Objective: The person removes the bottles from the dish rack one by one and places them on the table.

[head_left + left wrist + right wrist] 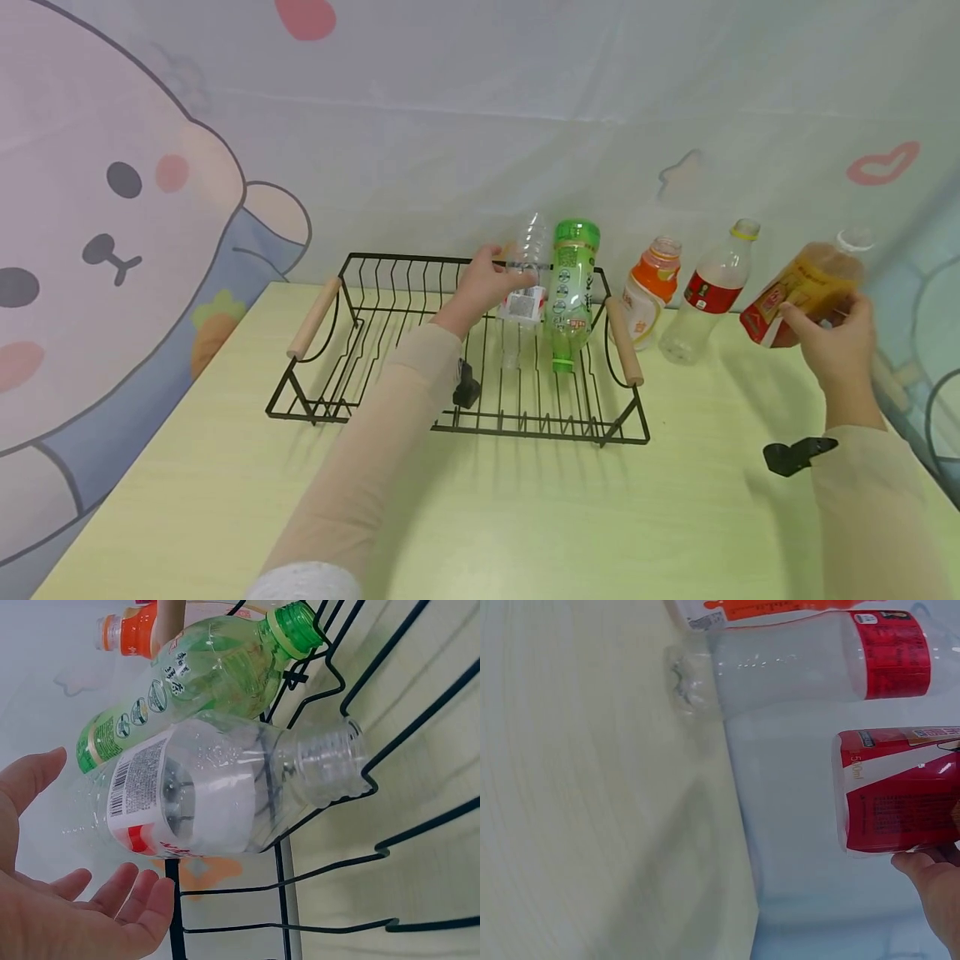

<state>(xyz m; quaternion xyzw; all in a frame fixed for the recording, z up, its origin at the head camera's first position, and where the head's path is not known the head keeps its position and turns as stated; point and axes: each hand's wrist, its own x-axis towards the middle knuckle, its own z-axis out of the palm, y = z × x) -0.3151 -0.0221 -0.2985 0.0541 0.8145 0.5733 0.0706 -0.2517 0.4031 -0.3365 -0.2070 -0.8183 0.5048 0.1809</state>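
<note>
A clear plastic bottle [522, 307] with a white and red label stands neck down, leaning in the black wire dish rack [457, 432]. My left hand [480, 293] is beside its upper end; in the left wrist view the thumb and fingers [154, 900] are spread apart, not closed round the bottle. Right of it a green plastic bottle [572, 292] also leans neck down in the rack. Above the table at the right, my right hand [843, 350] grips a drink bottle [810, 283] with a red and yellow label, tilted with its neck up and to the right.
Right of the rack an orange and white bottle [648, 292] and a clear bottle with a red label [708, 300] stand on the table [525, 517]. Wooden handles [624, 342] top the rack's two ends. A printed cloth [450, 167] hangs behind the table.
</note>
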